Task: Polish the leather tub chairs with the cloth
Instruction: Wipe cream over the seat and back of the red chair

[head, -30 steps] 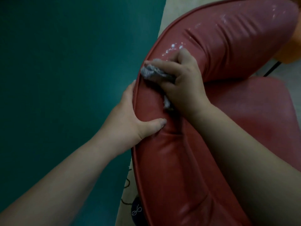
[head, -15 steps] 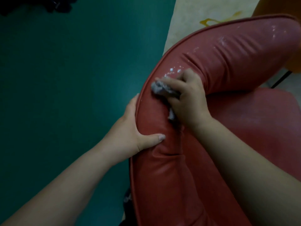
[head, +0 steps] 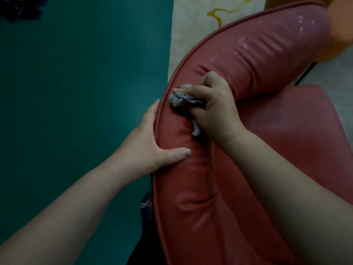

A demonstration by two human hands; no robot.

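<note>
Both hands on chair [head: 238,60]; right hand [head: 215,106] grips cloth [head: 180,98].

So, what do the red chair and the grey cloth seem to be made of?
The chair looks like leather or an imitation: smooth with a slight sheen, creased folds, and a piped seam along its rim. Pale flecks further up may be scuffs or residue; I cannot tell which. The cloth, bunched in the right hand, looks like soft matte woven fabric, crumpled with a frayed end.
</note>
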